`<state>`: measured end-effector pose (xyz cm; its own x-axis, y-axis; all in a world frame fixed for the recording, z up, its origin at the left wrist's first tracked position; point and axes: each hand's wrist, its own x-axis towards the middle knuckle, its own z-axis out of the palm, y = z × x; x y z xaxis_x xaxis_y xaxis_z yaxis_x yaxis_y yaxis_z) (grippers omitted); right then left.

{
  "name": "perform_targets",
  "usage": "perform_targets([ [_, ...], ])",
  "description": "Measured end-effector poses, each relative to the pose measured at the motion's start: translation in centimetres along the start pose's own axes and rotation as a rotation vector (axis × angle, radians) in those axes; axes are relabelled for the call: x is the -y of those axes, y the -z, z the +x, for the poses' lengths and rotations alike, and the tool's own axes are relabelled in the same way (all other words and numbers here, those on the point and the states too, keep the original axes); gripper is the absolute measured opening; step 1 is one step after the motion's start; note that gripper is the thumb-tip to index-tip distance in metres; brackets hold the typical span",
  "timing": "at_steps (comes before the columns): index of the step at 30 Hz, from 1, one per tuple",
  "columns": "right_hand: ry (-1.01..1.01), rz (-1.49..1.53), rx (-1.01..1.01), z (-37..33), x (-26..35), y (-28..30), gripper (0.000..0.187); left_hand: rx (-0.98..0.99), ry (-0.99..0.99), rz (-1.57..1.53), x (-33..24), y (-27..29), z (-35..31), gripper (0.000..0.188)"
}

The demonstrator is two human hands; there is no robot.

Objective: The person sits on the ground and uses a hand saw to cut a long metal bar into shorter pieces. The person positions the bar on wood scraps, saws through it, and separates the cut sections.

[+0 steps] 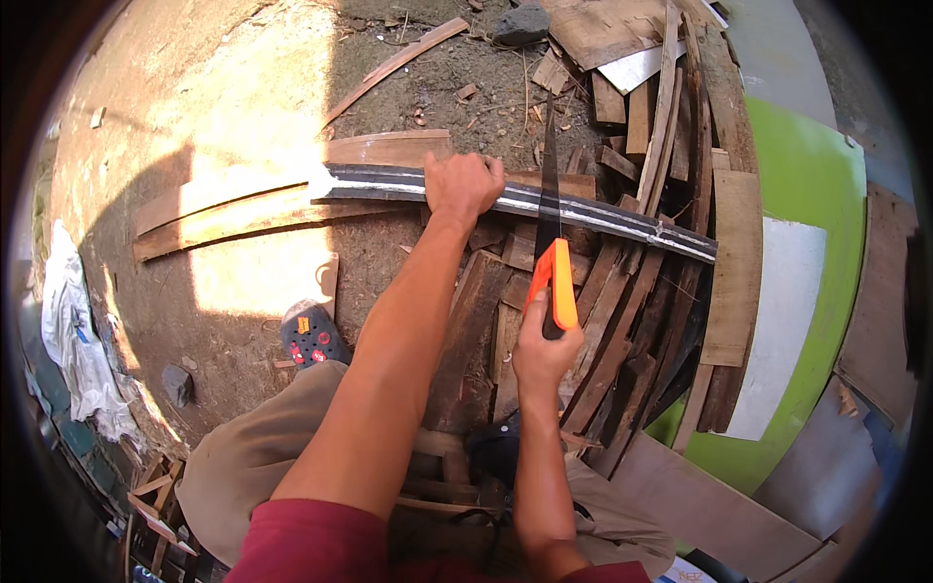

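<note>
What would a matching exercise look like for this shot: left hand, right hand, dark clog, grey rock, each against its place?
Things:
1. left hand
2. right hand
3. dark perforated clog shoe
4. dark grey rock

Places:
A. on the dirt at the top of the picture, by the scrap boards
B. gripping the orange handle of the handsaw
C. on the ground left of the person's left forearm
D. pressing down on the long black-and-white painted plank

Pairs: 1-D, 2-B, 3-C, 4-A
</note>
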<state>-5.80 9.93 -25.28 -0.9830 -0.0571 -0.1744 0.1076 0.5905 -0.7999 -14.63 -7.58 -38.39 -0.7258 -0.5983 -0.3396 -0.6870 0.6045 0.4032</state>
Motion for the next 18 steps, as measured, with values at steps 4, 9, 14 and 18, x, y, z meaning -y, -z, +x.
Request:
perform_targets([
  [4,-0.042,-0.057,0.039,-1.7,-1.5,1.2,0.019,0.005,-0.022,-0.007,0.5,0.4,-1.7,0.050],
  [9,0.067,-0.108,0.067,-13.4,-3.9,8.8,0.023,-0.023,-0.003,-0.030,0.8,0.1,-0.2,0.049],
  [14,-0.002,-0.007,-0.012,3.0,-0.1,-1.3,0.023,0.013,-0.006,0.001,-0.5,0.6,0.1,0.050],
  [18,-0.127,0.015,0.060,-2.5,-1.2,1.6,0.016,0.048,-0.005,-0.031,1.0,0.6,-0.6,0.048],
])
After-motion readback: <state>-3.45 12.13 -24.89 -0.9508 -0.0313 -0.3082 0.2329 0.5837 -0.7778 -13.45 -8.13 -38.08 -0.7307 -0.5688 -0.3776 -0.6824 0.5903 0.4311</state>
